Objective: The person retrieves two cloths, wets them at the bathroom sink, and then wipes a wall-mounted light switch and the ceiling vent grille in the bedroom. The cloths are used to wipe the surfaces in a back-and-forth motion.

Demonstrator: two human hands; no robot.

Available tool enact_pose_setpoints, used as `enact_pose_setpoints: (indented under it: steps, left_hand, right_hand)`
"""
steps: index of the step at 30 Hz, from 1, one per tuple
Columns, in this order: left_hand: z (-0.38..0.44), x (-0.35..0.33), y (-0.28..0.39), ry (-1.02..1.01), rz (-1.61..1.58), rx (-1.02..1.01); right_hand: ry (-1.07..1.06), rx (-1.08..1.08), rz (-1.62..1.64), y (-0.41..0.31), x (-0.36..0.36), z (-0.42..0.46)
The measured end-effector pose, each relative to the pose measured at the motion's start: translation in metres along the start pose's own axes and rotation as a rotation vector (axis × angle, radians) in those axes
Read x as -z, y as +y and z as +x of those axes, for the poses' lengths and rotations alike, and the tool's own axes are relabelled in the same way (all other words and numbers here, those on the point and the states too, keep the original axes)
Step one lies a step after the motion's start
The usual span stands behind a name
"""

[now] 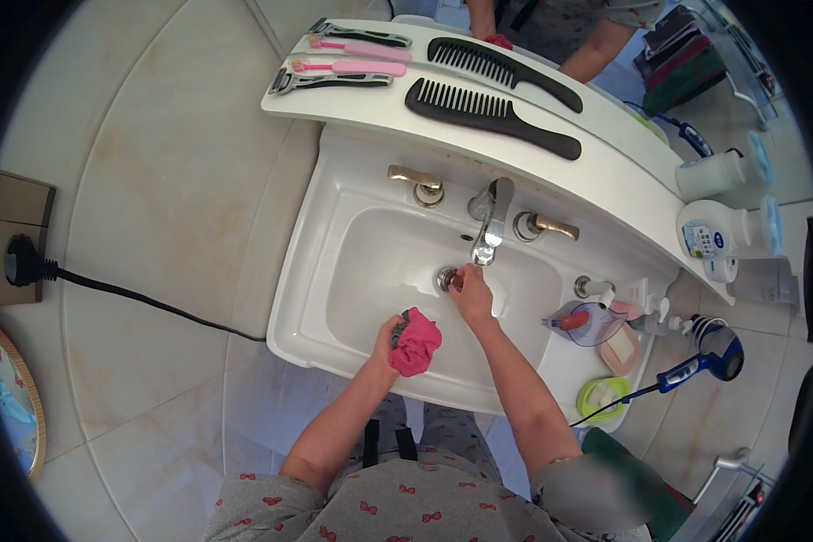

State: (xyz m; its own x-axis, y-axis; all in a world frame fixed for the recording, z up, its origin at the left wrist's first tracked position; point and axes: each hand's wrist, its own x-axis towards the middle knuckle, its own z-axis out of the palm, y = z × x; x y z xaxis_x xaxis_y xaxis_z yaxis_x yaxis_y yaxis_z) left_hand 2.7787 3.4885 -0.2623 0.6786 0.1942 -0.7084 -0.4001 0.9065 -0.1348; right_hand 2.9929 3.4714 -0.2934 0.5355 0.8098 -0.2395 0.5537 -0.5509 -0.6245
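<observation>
My left hand [387,342] holds a crumpled pink cloth [417,344] with a grey part against the fingers, over the near side of a white washbasin [352,284]. My right hand [472,296] reaches down into the basin, its fingertips on a small dark reddish-brown thing [455,280] at the metal drain [443,278]. Whether the thing is a stopper or something loose, I cannot tell. Just beyond that hand is the chrome faucet [492,230], between a left brass-coloured handle [414,177] and a right one [549,225].
A white shelf [366,105] with a black comb [491,115], a pink toothbrush [366,67] and a razor [332,81] overhangs the basin's back. At right are a soap dish [618,349], a green bowl [603,400] and a blue hair dryer [701,366]. A mirror doubles the shelf items.
</observation>
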Motion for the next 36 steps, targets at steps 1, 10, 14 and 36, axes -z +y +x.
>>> enact_pose_setpoints:
  steps: [1,10,14,36]
  left_hand:
    - [0.0,0.002,-0.001,-0.005,-0.001,-0.004]
    - [0.001,0.005,0.005,0.008,-0.03,-0.068]
    - [0.002,0.003,0.007,0.022,-0.021,-0.119]
    - [0.081,-0.122,0.008,0.051,0.82,-0.349]
  right_hand:
    - [0.001,0.036,-0.04,-0.002,-0.002,-0.001]
    - [-0.212,0.066,-0.273,-0.005,-0.016,-0.029]
    - [-0.253,0.073,-0.296,-0.011,-0.009,-0.029]
    - [-0.355,-0.195,1.09,-0.121,0.201,0.007]
